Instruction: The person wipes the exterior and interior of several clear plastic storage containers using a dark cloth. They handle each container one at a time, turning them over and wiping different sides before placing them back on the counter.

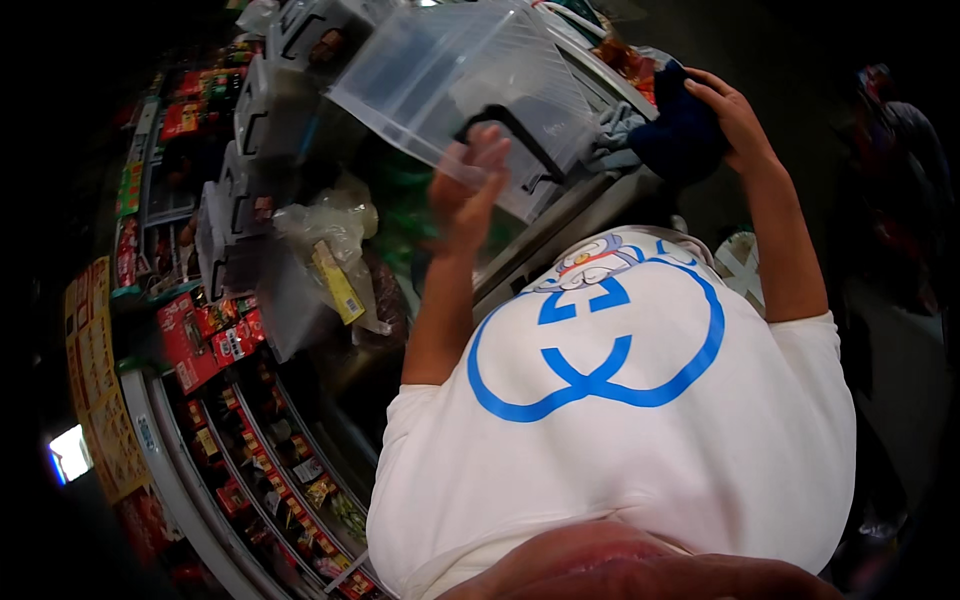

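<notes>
My left hand (pixel 469 180) is raised at the near side of a translucent plastic storage box (pixel 517 82) with a black handle. It is blurred, its fingers overlap the box's edge and handle, and whether it grips them is unclear. At the upper right, my right hand (pixel 727 112) holds a dark blue cloth (pixel 679 135) with its fingers over the top. A crumpled grey cloth (pixel 619 131) lies between that cloth and the box.
Stacked clear plastic boxes (pixel 259 112) stand left of the storage box. Below them are a clear plastic bag (pixel 330 225) and a yellow packet (pixel 337 281). Shelves of packaged goods (pixel 255 465) curve along the lower left. A person (pixel 900 172) stands at the far right.
</notes>
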`<move>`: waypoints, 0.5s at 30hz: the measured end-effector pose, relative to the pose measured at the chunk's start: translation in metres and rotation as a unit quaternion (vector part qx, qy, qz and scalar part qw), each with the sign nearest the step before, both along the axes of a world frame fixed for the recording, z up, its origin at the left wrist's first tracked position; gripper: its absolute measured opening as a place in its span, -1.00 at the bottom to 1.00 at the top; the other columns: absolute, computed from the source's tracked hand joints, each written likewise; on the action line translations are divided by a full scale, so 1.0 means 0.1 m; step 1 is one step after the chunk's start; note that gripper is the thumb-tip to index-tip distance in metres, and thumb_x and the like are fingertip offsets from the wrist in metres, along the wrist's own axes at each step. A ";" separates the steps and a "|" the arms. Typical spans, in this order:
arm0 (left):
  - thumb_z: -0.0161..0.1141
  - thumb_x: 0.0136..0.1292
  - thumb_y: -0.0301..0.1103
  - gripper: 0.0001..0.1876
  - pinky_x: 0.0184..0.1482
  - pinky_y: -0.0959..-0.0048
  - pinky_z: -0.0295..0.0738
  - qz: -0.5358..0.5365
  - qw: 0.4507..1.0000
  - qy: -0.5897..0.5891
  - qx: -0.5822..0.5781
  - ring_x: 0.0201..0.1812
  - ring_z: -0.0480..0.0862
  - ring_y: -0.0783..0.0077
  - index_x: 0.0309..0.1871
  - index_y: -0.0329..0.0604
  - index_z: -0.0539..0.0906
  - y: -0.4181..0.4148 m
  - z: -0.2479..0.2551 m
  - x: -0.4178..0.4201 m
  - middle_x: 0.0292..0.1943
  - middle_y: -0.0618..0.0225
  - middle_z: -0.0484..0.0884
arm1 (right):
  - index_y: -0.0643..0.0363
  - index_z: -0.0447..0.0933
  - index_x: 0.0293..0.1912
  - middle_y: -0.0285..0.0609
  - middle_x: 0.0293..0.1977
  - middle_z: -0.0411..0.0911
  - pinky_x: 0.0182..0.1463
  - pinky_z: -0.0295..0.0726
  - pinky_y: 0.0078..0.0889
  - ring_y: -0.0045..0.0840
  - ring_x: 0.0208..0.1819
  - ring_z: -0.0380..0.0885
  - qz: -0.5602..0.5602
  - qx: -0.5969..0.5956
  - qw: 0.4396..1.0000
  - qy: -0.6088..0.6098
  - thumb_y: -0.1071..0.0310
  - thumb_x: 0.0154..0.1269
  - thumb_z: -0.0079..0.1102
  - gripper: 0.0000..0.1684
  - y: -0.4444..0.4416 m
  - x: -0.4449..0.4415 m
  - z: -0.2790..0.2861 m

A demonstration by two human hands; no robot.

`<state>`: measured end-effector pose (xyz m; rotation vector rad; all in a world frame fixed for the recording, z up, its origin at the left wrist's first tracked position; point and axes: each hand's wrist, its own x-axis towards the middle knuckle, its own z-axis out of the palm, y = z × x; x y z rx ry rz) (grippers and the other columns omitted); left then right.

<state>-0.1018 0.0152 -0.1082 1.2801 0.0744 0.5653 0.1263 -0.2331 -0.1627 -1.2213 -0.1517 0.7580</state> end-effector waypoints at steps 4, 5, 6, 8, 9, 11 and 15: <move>0.18 0.17 -0.62 -0.50 0.14 0.16 0.48 0.030 0.995 0.055 0.073 0.12 0.54 0.00 0.20 -0.21 0.38 0.39 0.80 -0.07 0.19 -0.01 0.43 | 0.07 0.51 0.08 -0.17 -0.15 0.55 -0.16 0.63 -0.52 -0.55 -0.21 0.59 0.072 0.010 0.993 -0.088 0.18 0.26 0.19 -0.59 0.10 -0.11 0.17; 0.17 0.19 -0.59 -0.52 0.13 0.16 0.48 0.033 0.996 0.056 0.064 0.12 0.54 0.01 0.21 -0.25 0.38 0.42 0.96 -0.07 0.18 -0.01 0.43 | 0.08 0.51 0.07 -0.17 -0.15 0.54 -0.15 0.61 -0.53 -0.55 -0.20 0.58 0.096 0.023 0.988 -0.121 0.19 0.26 0.19 -0.60 0.16 -0.15 0.22; 0.16 0.21 -0.56 -0.53 0.13 0.16 0.48 0.038 0.996 0.058 0.053 0.11 0.55 0.03 0.21 -0.28 0.37 0.42 1.10 -0.08 0.18 -0.02 0.43 | 0.08 0.52 0.07 -0.18 -0.15 0.54 -0.13 0.60 -0.54 -0.55 -0.18 0.57 0.104 0.037 0.971 -0.213 0.21 0.27 0.17 -0.62 0.26 -0.22 0.31; 0.13 0.25 -0.50 -0.55 0.14 0.17 0.48 0.045 0.998 0.048 0.012 0.09 0.56 0.05 0.20 -0.34 0.35 0.45 1.24 -0.07 0.17 -0.03 0.44 | 0.10 0.53 0.05 -0.19 -0.15 0.53 -0.10 0.56 -0.57 -0.54 -0.15 0.55 0.107 0.056 0.912 -0.391 0.25 0.28 0.14 -0.64 0.46 -0.36 0.51; 0.12 0.27 -0.48 -0.56 0.14 0.17 0.48 0.052 0.998 0.039 -0.019 0.08 0.57 0.06 0.20 -0.37 0.35 0.45 1.27 -0.08 0.16 -0.03 0.44 | 0.11 0.53 0.05 -0.19 -0.14 0.52 -0.09 0.55 -0.56 -0.54 -0.13 0.54 0.121 0.052 0.909 -0.396 0.28 0.28 0.13 -0.65 0.50 -0.38 0.60; 0.09 0.29 -0.45 -0.56 0.15 0.18 0.48 0.059 0.996 0.030 -0.053 0.07 0.57 0.08 0.21 -0.40 0.33 0.48 1.33 -0.08 0.15 -0.03 0.45 | 0.14 0.53 0.05 -0.19 -0.12 0.52 -0.06 0.53 -0.54 -0.54 -0.10 0.52 0.144 0.044 0.902 -0.404 0.34 0.27 0.10 -0.65 0.56 -0.41 0.81; 0.09 0.30 -0.38 -0.55 0.19 0.19 0.45 0.073 0.995 0.040 -0.051 0.13 0.52 -0.04 0.21 -0.40 0.35 0.47 1.32 -0.13 0.13 -0.01 0.47 | 0.09 0.55 0.03 -0.17 -0.27 0.49 -0.14 0.54 -0.43 -0.45 -0.26 0.54 0.164 -0.126 0.843 -0.496 0.42 0.17 0.11 -0.62 0.51 -0.58 1.36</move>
